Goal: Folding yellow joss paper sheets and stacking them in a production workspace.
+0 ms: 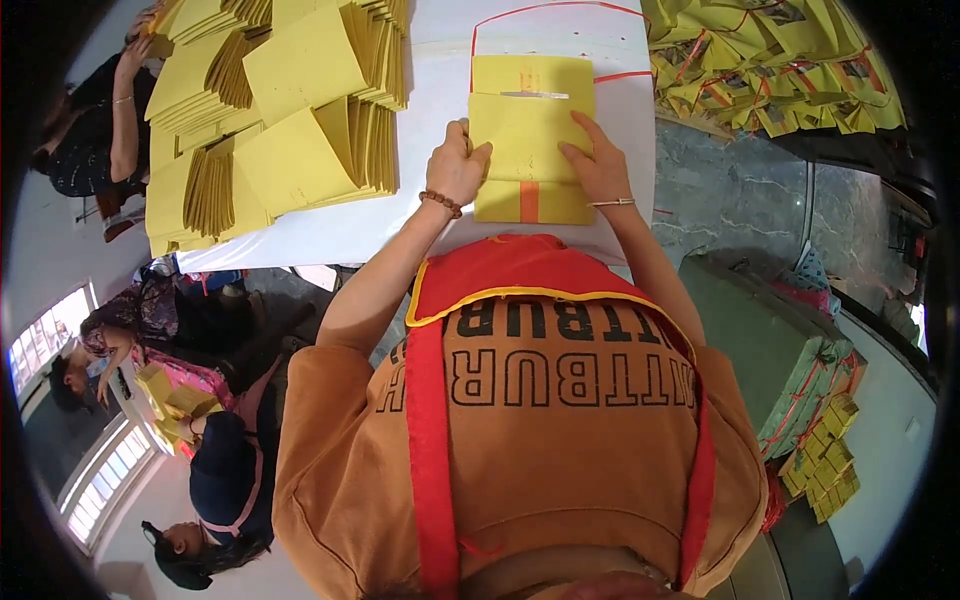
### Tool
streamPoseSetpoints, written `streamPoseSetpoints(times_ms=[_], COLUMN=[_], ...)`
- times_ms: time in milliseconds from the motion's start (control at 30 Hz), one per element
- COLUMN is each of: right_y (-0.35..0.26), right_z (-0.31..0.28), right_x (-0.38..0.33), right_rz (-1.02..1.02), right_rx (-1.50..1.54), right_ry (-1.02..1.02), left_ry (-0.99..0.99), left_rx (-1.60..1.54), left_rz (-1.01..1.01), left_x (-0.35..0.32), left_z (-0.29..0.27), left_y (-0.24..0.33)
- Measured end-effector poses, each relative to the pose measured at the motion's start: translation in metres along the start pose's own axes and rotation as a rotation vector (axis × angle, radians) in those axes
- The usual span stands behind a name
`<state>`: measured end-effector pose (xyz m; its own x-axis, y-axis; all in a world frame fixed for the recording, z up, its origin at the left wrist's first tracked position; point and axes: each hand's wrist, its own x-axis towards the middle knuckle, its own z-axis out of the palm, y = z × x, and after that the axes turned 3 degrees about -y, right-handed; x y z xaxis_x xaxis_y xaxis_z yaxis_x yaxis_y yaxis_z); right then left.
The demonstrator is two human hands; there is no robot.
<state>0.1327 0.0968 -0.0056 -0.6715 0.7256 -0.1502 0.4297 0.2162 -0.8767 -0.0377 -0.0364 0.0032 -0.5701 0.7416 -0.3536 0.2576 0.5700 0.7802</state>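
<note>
Directly ahead of me, toward twelve o'clock, lay a yellow folded paper sheet [528, 150] on the white table [430, 215], and both of my hands were on it. My left hand [457, 165] was curled over the sheet's left edge at about nine o'clock of it, fingers bent and pinching that edge, with a brown bead bracelet [441, 203] on the wrist. My right hand [600, 165] lay flatter at three o'clock of the sheet, fingers spread and pressing down on its top face, a thin bangle [612, 203] at the wrist. An orange stripe [529, 201] ran across the sheet's near end, just beside my red apron [520, 270]. At ten o'clock on the table stood fanned stacks of yellow folded sheets [290, 110], near but apart from my left hand. At two o'clock, off the table, lay a heap of yellow paper bundles [780, 60]. Other people [100, 120] sat at nine o'clock, well apart from me.
</note>
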Motion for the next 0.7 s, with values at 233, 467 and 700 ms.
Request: streamPoseSetpoints(times_ms=[233, 467, 700], right_y=[-0.006, -0.006, -0.01], right_z=[-0.003, -0.001, -0.003], right_x=[0.0, -0.001, -0.001], right_rz=[0.026, 0.051, 0.091], right_rx=[-0.077, -0.108, -0.098], right_ry=[-0.02, -0.014, -0.022], left_ry=[0.042, -0.02, 0.221], left_rx=[-0.05, -0.194, 0.653], left_rz=[0.074, -0.054, 0.722], left_x=[0.002, -0.005, -0.003], left_z=[0.003, -0.007, 0.024], left_y=[-0.01, 0.008, 0.041])
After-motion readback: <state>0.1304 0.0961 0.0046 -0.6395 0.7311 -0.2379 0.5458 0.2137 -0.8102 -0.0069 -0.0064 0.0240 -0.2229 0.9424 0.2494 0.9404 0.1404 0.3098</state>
